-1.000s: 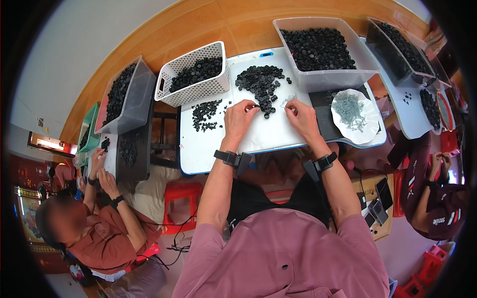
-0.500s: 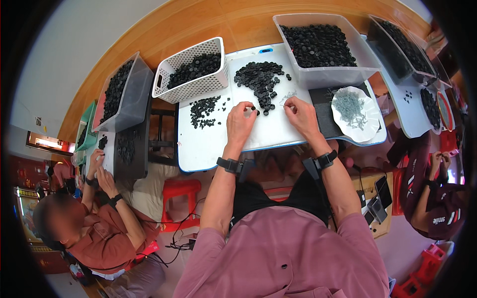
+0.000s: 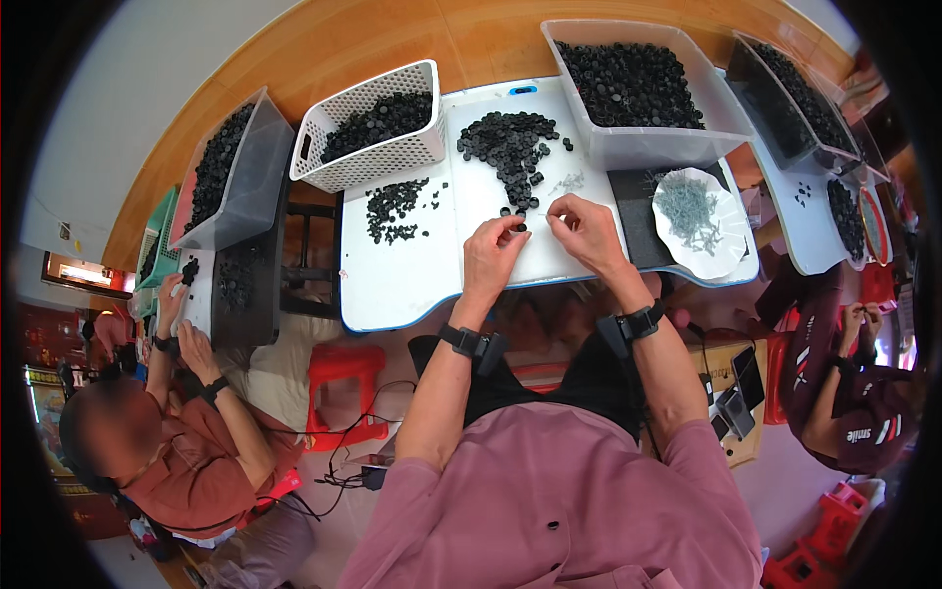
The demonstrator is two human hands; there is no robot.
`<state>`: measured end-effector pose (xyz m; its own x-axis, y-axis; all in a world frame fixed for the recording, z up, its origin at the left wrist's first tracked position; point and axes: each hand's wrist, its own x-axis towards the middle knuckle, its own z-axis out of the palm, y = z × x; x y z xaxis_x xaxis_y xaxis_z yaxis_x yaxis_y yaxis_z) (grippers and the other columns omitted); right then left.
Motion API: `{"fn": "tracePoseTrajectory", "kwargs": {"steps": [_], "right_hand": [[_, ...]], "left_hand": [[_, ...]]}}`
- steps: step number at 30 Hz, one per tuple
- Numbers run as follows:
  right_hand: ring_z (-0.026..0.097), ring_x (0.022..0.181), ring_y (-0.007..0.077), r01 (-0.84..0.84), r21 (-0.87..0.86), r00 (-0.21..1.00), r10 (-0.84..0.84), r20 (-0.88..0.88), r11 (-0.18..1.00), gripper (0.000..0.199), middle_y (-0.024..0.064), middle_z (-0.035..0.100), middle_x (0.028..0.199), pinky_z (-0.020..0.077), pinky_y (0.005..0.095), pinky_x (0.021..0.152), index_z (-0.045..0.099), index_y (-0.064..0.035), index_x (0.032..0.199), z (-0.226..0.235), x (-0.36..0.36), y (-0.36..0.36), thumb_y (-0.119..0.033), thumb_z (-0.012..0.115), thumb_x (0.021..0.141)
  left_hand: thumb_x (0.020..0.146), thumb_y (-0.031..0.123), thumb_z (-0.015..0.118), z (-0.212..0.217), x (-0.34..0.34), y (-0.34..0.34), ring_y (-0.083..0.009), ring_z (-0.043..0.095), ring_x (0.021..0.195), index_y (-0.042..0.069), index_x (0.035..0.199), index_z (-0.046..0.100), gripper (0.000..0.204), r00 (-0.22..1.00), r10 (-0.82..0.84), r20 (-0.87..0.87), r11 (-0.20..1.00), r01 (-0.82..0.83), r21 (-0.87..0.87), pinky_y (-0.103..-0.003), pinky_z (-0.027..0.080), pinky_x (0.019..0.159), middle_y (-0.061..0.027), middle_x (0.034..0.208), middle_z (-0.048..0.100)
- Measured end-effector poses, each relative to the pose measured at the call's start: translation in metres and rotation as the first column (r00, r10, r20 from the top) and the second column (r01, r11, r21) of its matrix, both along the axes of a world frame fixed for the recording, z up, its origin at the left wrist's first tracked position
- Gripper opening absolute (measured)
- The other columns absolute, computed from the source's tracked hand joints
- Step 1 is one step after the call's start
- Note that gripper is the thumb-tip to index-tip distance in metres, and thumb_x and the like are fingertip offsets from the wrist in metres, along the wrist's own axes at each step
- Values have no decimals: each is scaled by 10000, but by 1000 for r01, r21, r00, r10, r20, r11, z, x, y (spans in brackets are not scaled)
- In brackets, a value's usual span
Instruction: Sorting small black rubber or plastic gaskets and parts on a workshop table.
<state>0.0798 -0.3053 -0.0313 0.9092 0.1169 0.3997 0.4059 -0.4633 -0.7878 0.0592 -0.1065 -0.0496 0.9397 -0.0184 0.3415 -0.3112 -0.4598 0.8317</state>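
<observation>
My left hand (image 3: 493,257) is closed in a pinch on a small round black cap (image 3: 521,228) at its fingertips, just in front of the pile of black caps (image 3: 512,147) on the white table (image 3: 412,280). My right hand (image 3: 587,234) is pinched too, close beside it. A thin pale pin (image 3: 541,215) sticks out from its fingertips toward the left hand; its far end is hard to make out. A few similar pale pins (image 3: 567,183) lie on the table beyond the right hand. More grey-green pins (image 3: 692,209) fill a white scalloped plate (image 3: 728,245) to the right.
Small black pieces (image 3: 394,208) lie at the left. Behind stand a white perforated basket (image 3: 368,169) and a clear bin (image 3: 667,147), both holding black parts. A black mat (image 3: 638,236) lies under the plate. People sit working at left (image 3: 211,461) and right (image 3: 834,402); a red stool (image 3: 345,363) stands below.
My left hand has moved right and slightly nearer me with the black cap. My right hand has shifted a little left, so the fingertips are closer together.
</observation>
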Motion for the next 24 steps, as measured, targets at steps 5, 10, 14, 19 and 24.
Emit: {"fn": "tracePoseTrajectory", "kwargs": {"steps": [5, 10, 14, 19, 24], "right_hand": [[707, 633, 241, -68, -112, 996, 74, 44, 991, 71, 98, 727, 769, 546, 368, 599, 697, -70, 896, 8, -6, 11, -128, 718, 861], [717, 645, 276, -88, -206, 995, 96, 26, 975, 71, 110, 727, 751, 553, 396, 609, 690, -68, 877, 7, -5, 11, -137, 701, 864], [721, 671, 302, -93, -240, 995, 100, 15, 966, 71, 121, 729, 753, 554, 412, 620, 694, -66, 881, 5, -6, 10, -132, 689, 855], [719, 710, 345, -92, -284, 995, 98, 5, 954, 91, 131, 731, 764, 557, 440, 653, 702, -66, 881, 9, -4, 13, -146, 668, 854], [716, 720, 357, -106, -317, 994, 109, -9, 943, 100, 137, 728, 761, 553, 453, 659, 703, -65, 881, 13, -3, 13, -147, 664, 840]], "left_hand": [[852, 94, 827, 0, -1, -1, -116, 665, 725, 22, 1071, 752, 243, 999, 3, -34, 999, -4, -33, -272, 551, 702, -65, 865, 743], [837, 96, 839, -1, -2, 0, -127, 671, 732, 23, 1050, 744, 244, 1000, 4, -23, 998, -5, -57, -286, 557, 706, -71, 869, 738], [827, 89, 837, -1, -3, -1, -163, 684, 749, 28, 1045, 744, 245, 1000, -11, 15, 1000, 11, 3, -305, 564, 713, -84, 898, 731], [823, 79, 828, -2, -1, 1, -185, 696, 757, 27, 1040, 744, 239, 1000, -25, 17, 1000, 24, 19, -318, 571, 719, -96, 920, 731], [824, 72, 819, -2, 0, 1, -199, 712, 776, 23, 1032, 744, 226, 998, -50, 34, 998, 49, 41, -322, 580, 730, -107, 948, 734]]}}
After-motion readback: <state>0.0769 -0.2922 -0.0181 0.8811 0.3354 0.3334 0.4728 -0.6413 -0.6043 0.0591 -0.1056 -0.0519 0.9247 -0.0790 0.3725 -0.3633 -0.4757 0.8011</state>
